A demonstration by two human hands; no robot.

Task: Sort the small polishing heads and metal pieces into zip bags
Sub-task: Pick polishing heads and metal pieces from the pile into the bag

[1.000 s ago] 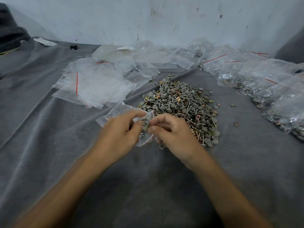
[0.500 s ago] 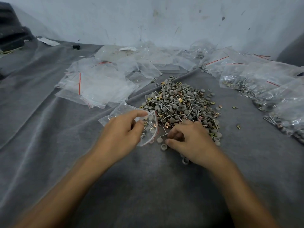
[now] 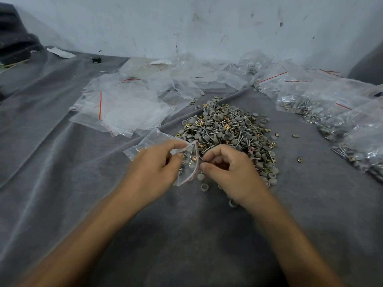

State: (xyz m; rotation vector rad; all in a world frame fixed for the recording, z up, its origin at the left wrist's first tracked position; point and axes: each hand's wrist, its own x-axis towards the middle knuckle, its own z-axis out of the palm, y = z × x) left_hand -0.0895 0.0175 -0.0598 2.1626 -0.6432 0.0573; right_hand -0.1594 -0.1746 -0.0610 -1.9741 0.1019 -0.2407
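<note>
A heap of grey polishing heads, thin metal pins and brass clips (image 3: 230, 129) lies on the grey cloth. My left hand (image 3: 151, 170) pinches a small clear zip bag (image 3: 189, 160) by its red-lined mouth and holds it open toward the heap; a few pieces show inside. My right hand (image 3: 230, 170) is at the bag's mouth, thumb and forefinger pinched on a thin metal piece that is hard to make out. Loose grey heads (image 3: 204, 187) lie on the cloth under my right hand.
Several empty zip bags (image 3: 124, 108) lie spread at the back left. Filled bags (image 3: 339, 121) are piled along the right. The grey cloth (image 3: 62, 183) has folds and runs to a white wall behind. A small black object (image 3: 95, 59) sits at the back.
My right hand went from the bag to the heap's near edge, pinched a piece, and has come back to the bag's mouth. My left hand kept its hold on the bag.
</note>
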